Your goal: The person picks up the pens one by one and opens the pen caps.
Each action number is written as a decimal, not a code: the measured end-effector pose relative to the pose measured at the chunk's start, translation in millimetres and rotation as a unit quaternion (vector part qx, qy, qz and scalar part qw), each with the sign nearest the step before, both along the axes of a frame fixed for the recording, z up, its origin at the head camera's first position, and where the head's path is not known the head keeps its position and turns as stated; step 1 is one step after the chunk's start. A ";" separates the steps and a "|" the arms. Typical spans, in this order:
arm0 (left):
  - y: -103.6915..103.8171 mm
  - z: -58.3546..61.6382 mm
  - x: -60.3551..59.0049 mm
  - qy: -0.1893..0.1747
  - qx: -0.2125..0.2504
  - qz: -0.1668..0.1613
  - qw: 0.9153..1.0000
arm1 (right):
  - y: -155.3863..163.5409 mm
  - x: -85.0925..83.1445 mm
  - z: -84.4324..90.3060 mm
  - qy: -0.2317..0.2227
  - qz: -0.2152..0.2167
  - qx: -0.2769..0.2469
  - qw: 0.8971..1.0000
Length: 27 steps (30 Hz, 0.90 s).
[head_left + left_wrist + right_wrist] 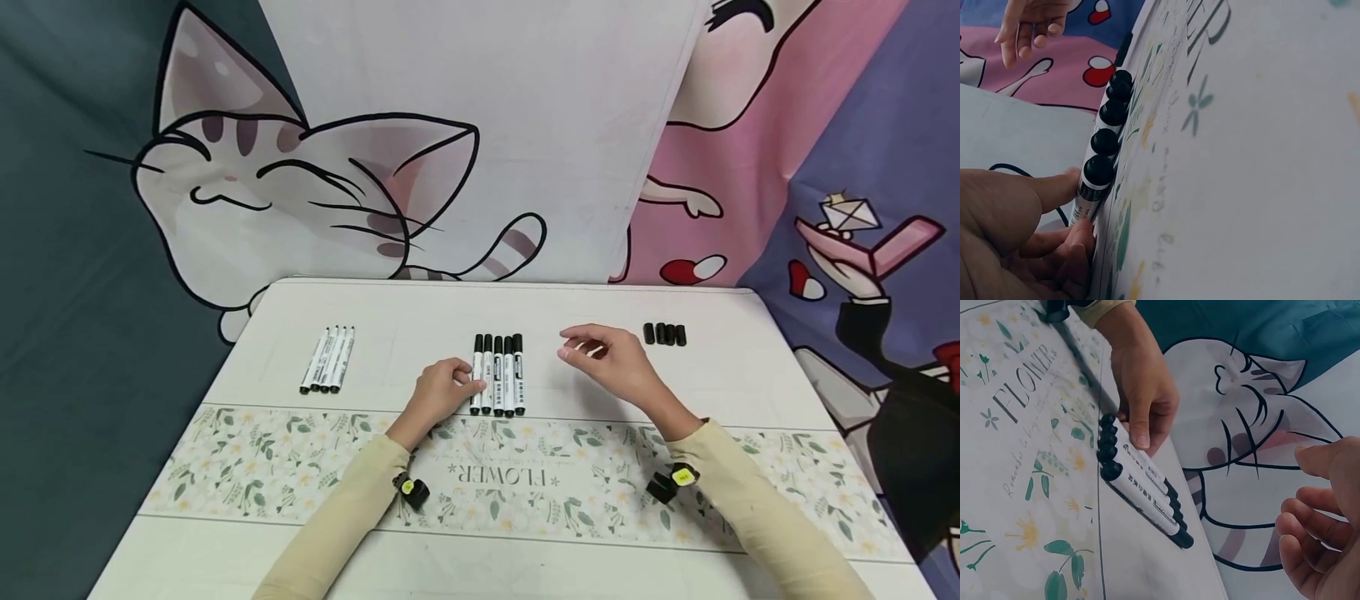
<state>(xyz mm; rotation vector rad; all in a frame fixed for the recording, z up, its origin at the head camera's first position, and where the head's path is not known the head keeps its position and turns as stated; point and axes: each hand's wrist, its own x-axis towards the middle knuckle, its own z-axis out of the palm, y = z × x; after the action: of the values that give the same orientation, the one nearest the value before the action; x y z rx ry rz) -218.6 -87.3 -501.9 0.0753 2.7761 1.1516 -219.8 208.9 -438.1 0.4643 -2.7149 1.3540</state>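
At the left of the head view, four uncapped markers (327, 359) lie side by side on the table (420, 317). Near the centre, your left hand (442, 392) rests with its fingertips (1066, 187) touching the leftmost of five capped markers (497, 375), fingers loosely bent, gripping nothing. Just right of the row, your right hand (611, 362) hovers above the table, fingers relaxed and empty. Further right, four black caps (664, 334) sit together.
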 end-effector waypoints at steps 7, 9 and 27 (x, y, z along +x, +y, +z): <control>2.3 4.0 -0.9 0.005 -0.020 0.006 1.000 | -7.1 -3.2 3.3 -0.012 0.018 0.002 1.000; 2.4 4.6 -0.7 0.007 -0.025 0.014 1.000 | -8.6 -4.2 3.5 -0.014 0.024 0.003 1.000; -22.4 18.5 -0.4 0.028 -0.011 0.020 0.999 | -7.1 -8.9 13.7 -0.002 0.044 0.022 0.999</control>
<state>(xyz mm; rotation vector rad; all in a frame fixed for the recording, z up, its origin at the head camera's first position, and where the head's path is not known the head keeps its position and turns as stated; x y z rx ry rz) -219.0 -109.7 -483.3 0.0500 2.8508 1.1451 -228.7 201.8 -424.4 0.5928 -2.7630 1.3171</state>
